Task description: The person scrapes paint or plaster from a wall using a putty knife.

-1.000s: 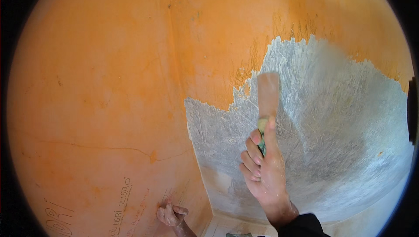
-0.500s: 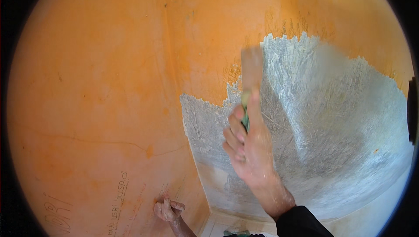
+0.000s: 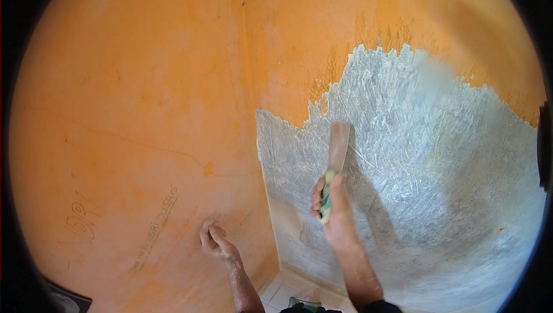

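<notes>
My right hand (image 3: 339,212) is wrapped round the green and pale-yellow handle of a scraper (image 3: 339,146), its flat blade pointing up. The blade lies over the grey scraped wall surface (image 3: 403,134), below the ragged edge of the orange paint (image 3: 294,65). Whether the blade touches the wall, I cannot tell. My left hand (image 3: 218,239) is lower, close to the orange wall on the left, with fingers curled in and nothing visible in them. Pale dust marks both forearms.
The two walls meet in a corner (image 3: 259,157). A thin crack (image 3: 173,152) and handwriting (image 3: 155,226) mark the left wall. Pale floor tiles (image 3: 279,293) and a green object (image 3: 305,303) show at the bottom. A dark-edged object (image 3: 69,300) is at the lower left.
The scraper has come down from the paint edge onto the grey area with my right hand. My left hand appears higher in the picture, and the whole view has shifted.
</notes>
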`<action>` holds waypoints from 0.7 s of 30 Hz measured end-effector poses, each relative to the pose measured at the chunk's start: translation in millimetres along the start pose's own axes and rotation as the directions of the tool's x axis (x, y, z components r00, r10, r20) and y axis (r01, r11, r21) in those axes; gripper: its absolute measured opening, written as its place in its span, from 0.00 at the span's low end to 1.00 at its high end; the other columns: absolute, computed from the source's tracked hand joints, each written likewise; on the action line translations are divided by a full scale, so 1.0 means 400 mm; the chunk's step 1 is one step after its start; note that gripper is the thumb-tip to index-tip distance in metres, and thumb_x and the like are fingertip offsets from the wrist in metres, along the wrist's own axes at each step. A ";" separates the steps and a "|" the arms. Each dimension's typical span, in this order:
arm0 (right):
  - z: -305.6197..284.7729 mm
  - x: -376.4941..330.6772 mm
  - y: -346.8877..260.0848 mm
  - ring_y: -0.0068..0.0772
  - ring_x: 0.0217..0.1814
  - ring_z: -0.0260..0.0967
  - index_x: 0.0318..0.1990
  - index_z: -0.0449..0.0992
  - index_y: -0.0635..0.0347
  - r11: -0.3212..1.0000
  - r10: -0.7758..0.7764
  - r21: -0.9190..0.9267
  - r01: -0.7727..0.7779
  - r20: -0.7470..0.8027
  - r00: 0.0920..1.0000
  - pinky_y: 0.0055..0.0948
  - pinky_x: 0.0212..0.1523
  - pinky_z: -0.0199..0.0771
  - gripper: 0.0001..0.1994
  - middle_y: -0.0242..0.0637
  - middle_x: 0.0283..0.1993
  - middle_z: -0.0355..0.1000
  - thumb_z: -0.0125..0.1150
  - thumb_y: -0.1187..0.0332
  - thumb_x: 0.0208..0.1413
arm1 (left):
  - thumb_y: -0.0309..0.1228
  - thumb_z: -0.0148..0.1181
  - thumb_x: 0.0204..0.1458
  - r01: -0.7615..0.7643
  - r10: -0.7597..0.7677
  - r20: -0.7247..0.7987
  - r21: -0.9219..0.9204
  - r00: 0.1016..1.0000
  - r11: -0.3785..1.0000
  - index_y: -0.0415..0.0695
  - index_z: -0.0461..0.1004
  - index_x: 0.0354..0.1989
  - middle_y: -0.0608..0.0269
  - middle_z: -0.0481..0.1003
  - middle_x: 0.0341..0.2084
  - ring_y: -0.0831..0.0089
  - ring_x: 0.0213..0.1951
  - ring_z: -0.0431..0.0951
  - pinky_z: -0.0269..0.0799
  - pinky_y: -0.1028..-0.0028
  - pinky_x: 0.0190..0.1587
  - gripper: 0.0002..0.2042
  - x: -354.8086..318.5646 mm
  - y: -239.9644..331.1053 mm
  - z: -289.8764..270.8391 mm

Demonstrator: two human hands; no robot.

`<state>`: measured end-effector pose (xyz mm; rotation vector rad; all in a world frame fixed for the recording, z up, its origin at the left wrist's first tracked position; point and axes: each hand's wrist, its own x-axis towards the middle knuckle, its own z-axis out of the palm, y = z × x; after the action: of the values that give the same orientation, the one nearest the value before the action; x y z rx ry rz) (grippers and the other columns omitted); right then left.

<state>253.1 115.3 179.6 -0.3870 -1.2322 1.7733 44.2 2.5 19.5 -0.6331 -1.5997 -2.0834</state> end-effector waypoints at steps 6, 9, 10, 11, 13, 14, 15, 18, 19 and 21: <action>-0.096 -0.088 0.171 0.27 0.49 0.62 0.54 0.63 0.61 0.974 0.025 -0.221 -0.041 -0.074 0.997 0.28 0.50 0.64 0.24 0.37 0.51 0.64 0.36 0.48 0.67 | 0.34 0.50 0.61 0.357 -0.040 0.829 -0.196 0.558 0.913 0.39 0.53 0.66 0.52 0.69 0.47 0.68 0.46 0.71 0.70 0.70 0.46 0.27 -0.184 0.310 0.146; -0.160 -0.092 0.144 0.32 0.51 0.64 0.59 0.60 0.64 0.875 0.087 -0.479 -0.070 0.013 0.996 0.30 0.51 0.64 0.27 0.40 0.51 0.64 0.37 0.49 0.67 | 0.33 0.50 0.61 0.172 0.060 0.819 -0.191 0.570 0.966 0.39 0.51 0.67 0.50 0.69 0.46 0.69 0.45 0.71 0.69 0.71 0.47 0.27 -0.210 0.312 0.193; -0.174 -0.093 0.131 0.32 0.51 0.64 0.59 0.60 0.64 0.877 0.100 -0.475 -0.076 0.027 0.995 0.30 0.51 0.64 0.27 0.40 0.51 0.64 0.37 0.49 0.67 | 0.32 0.50 0.61 0.067 0.143 0.789 -0.226 0.597 0.972 0.40 0.51 0.67 0.50 0.70 0.43 0.70 0.42 0.71 0.69 0.72 0.45 0.27 -0.207 0.308 0.203; -0.192 -0.097 0.112 0.34 0.52 0.64 0.60 0.59 0.64 0.826 0.082 -0.563 -0.026 0.075 0.994 0.32 0.52 0.64 0.25 0.42 0.52 0.65 0.39 0.52 0.67 | 0.32 0.50 0.61 0.069 0.131 0.788 -0.215 0.601 0.974 0.40 0.51 0.67 0.50 0.70 0.43 0.70 0.42 0.71 0.69 0.72 0.45 0.27 -0.206 0.315 0.210; -0.196 -0.129 0.071 0.36 0.54 0.64 0.60 0.59 0.65 0.769 0.083 -0.638 0.028 0.144 0.986 0.34 0.53 0.64 0.24 0.44 0.52 0.65 0.42 0.54 0.67 | 0.29 0.52 0.60 0.202 0.015 0.769 -0.186 0.639 0.962 0.42 0.59 0.65 0.57 0.69 0.30 0.73 0.31 0.69 0.67 0.74 0.36 0.24 -0.193 0.343 0.208; -0.198 -0.158 0.049 0.39 0.55 0.64 0.58 0.62 0.65 0.749 -0.105 -0.647 0.142 0.095 0.990 0.36 0.54 0.63 0.21 0.46 0.52 0.66 0.45 0.58 0.65 | 0.29 0.52 0.60 0.202 0.004 0.762 -0.177 0.648 0.963 0.42 0.59 0.65 0.57 0.69 0.30 0.73 0.31 0.69 0.67 0.74 0.36 0.24 -0.180 0.340 0.210; -0.204 -0.185 0.032 0.43 0.55 0.64 0.55 0.64 0.66 0.707 -0.298 -0.660 0.256 0.051 0.953 0.38 0.55 0.63 0.19 0.48 0.53 0.66 0.47 0.61 0.64 | 0.29 0.54 0.59 0.113 -0.002 0.675 -0.121 0.738 0.986 0.43 0.64 0.62 0.60 0.68 0.26 0.75 0.27 0.66 0.65 0.75 0.33 0.21 -0.155 0.339 0.208; -0.387 -0.305 0.039 0.50 0.59 0.61 0.48 0.70 0.68 0.187 -0.788 -0.946 0.264 0.016 0.615 0.45 0.60 0.59 0.14 0.52 0.56 0.64 0.50 0.66 0.62 | 0.29 0.57 0.57 0.067 -0.021 0.531 -0.068 0.847 0.995 0.46 0.73 0.55 0.65 0.65 0.21 0.78 0.23 0.62 0.62 0.77 0.28 0.17 -0.098 0.337 0.220; -0.437 -0.325 0.030 0.52 0.62 0.58 0.51 0.69 0.68 0.040 -0.891 -0.994 0.103 0.011 0.454 0.47 0.61 0.57 0.16 0.53 0.59 0.61 0.48 0.64 0.64 | 0.29 0.59 0.56 0.104 -0.046 0.498 -0.091 0.866 0.990 0.47 0.76 0.52 0.67 0.64 0.19 0.79 0.23 0.61 0.60 0.78 0.26 0.15 -0.094 0.333 0.224; -0.507 -0.359 0.006 0.55 0.68 0.47 0.60 0.61 0.66 -0.042 -0.969 -0.961 -0.273 -0.027 0.244 0.52 0.65 0.50 0.23 0.56 0.66 0.50 0.42 0.57 0.66 | 0.28 0.60 0.55 0.064 -0.034 0.504 -0.043 0.863 0.997 0.47 0.76 0.52 0.66 0.63 0.18 0.79 0.22 0.61 0.60 0.78 0.25 0.15 -0.110 0.324 0.231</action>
<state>466.8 115.2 52.8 -1.2312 -1.1905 -0.4779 164.8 63.9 114.2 -1.2562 -1.8397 -2.1178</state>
